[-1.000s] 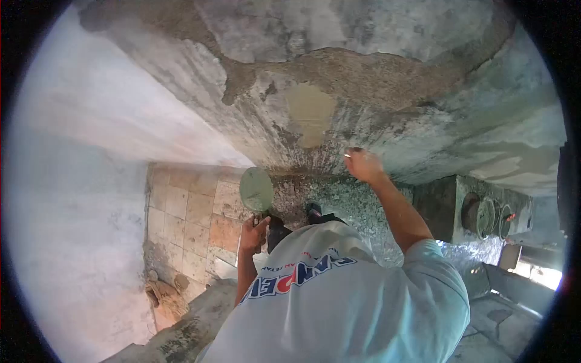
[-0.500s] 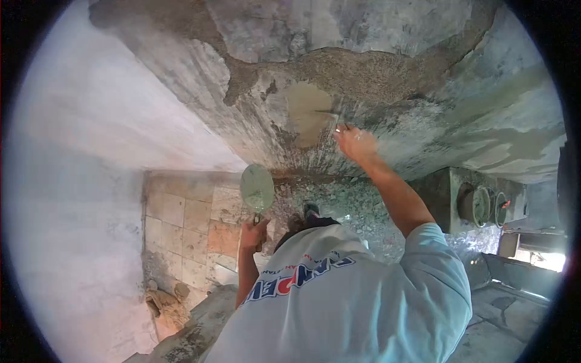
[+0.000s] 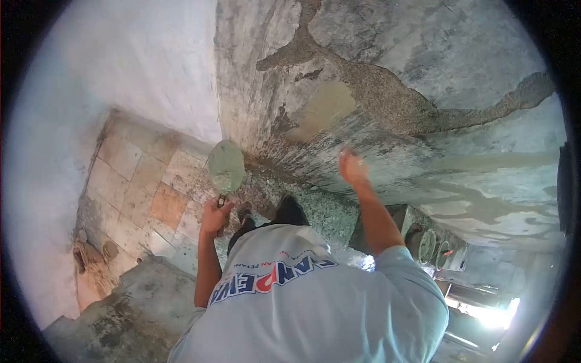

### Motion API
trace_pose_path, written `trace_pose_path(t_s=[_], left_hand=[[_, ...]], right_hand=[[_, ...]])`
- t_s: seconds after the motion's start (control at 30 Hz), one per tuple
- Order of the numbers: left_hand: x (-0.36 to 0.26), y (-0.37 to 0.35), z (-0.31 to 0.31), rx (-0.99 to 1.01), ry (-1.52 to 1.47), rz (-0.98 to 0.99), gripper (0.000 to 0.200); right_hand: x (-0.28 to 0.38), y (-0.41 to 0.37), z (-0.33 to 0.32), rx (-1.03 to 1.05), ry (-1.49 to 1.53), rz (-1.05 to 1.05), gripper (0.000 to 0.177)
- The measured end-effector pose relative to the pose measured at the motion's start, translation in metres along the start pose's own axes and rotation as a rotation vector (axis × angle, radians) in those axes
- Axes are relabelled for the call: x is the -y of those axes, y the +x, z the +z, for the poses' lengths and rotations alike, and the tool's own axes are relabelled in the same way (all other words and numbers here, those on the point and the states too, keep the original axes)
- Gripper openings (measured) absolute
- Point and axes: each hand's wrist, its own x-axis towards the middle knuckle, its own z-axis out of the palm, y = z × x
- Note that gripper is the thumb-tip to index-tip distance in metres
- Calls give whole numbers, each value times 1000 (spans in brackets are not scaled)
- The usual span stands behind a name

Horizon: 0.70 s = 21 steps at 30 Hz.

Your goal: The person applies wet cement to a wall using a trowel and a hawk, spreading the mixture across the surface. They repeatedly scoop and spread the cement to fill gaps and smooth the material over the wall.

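My left hand (image 3: pixel 216 216) is closed around the short handle of a round plasterer's board (image 3: pixel 226 167), held out low on the left. A grey-green coat, like wet plaster, covers its face. My right hand (image 3: pixel 354 167) is raised in front of the wall (image 3: pixel 284 78), fingers closed and slightly blurred. The thin-bladed plastering tool in it hardly shows from this angle. Up and left of that hand lies a smooth, damp-looking patch of plaster (image 3: pixel 325 112) on the wall. A rough brown strip of bare render (image 3: pixel 387 97) runs beside the patch.
Rubble (image 3: pixel 324 209) lies along the wall's foot by my feet (image 3: pixel 290 212). Dirty floor tiles (image 3: pixel 136 175) spread to the left, with a concrete slab (image 3: pixel 142 305) nearer. Round buckets (image 3: pixel 427 247) stand at the right. A pale side wall (image 3: pixel 163 66) meets the work wall in a corner.
The view has turned, shifting the scene. My right hand has come away from the plaster patch, down and to the right. My left hand still holds the board.
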Motion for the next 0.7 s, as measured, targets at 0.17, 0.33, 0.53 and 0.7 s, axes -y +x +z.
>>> trace_pose_path(t_s=[0.17,0.33,0.53,0.7], left_hand=[[-18,-16,-1,-65,-2,27,25],[-27,-15,2,-111,-39,13,25],[-23,7,15,-41,-110,20,27],[-34,13,21,24,39,10,24]], right_hand=[[8,25,53,232,-32,18,35],[7,35,28,314,-42,31,36],[13,30,-17,-21,89,23,32],[16,32,-67,-167,244,43,32]])
